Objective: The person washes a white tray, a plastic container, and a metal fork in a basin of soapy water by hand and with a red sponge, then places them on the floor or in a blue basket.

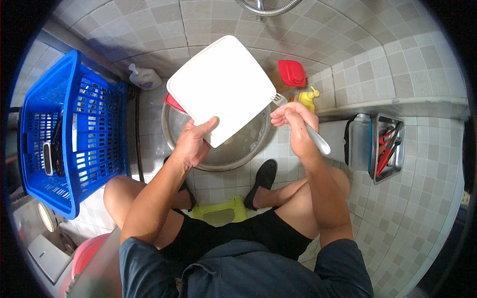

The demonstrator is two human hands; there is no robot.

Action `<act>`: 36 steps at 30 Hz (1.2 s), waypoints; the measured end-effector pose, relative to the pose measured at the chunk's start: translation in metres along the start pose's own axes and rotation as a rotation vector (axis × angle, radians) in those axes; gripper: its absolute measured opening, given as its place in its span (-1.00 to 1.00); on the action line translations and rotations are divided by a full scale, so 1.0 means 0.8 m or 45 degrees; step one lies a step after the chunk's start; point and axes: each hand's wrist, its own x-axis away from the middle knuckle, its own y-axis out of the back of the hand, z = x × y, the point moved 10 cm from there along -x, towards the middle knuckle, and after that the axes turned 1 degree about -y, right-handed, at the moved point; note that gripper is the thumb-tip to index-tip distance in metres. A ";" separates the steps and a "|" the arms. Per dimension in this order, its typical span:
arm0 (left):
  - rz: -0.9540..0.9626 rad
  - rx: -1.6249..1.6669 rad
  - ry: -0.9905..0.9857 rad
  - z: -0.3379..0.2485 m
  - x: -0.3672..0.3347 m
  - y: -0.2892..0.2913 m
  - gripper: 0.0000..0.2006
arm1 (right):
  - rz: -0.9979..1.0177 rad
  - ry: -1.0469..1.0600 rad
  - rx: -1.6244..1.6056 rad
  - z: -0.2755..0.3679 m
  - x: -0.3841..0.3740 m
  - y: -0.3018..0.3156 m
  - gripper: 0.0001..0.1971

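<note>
My left hand (193,141) grips a white, square lid-like panel with rounded corners (223,89) by its near corner, thumb on top. The panel is held tilted over a round metal basin (258,141) and covers much of it. In my right hand (300,121) is a metal fork (318,140), its handle sticking out below the palm. The fork's tines are at the panel's right corner; whether they touch it I cannot tell. Cloudy water shows in the basin. Part of a red thing (173,103) shows at the basin's left rim, mostly hidden by the panel.
A tall blue basket (74,149) stands at the left, a white pump bottle (145,78) behind it. Beyond the basin are a red container (291,73) and a yellow pump bottle (308,99). A metal tray of red-handled tools (390,149) lies right. A green stool (236,202) is below me.
</note>
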 end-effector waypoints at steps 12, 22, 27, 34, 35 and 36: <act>0.014 0.131 -0.161 0.003 -0.019 0.013 -0.69 | 0.191 -0.194 -0.377 -0.036 0.074 -0.128 -0.74; -0.043 0.023 -0.106 0.005 -0.008 0.019 -0.63 | 0.100 -0.091 -0.222 -0.026 0.031 -0.059 -0.73; 0.059 -0.169 -0.115 -0.015 -0.017 0.038 -0.57 | 0.293 -0.424 -0.262 -0.022 0.009 -0.013 -0.78; 0.058 -0.246 -0.136 -0.028 -0.015 0.024 -0.53 | 0.056 -0.166 -0.472 0.021 -0.011 0.056 -0.77; 0.047 -0.242 -0.125 -0.026 -0.013 0.023 -0.52 | 0.020 -0.125 -0.398 0.030 -0.008 0.055 -0.77; 0.048 -0.244 -0.125 -0.025 -0.013 0.024 -0.52 | 0.019 -0.124 -0.399 0.031 -0.006 0.050 -0.77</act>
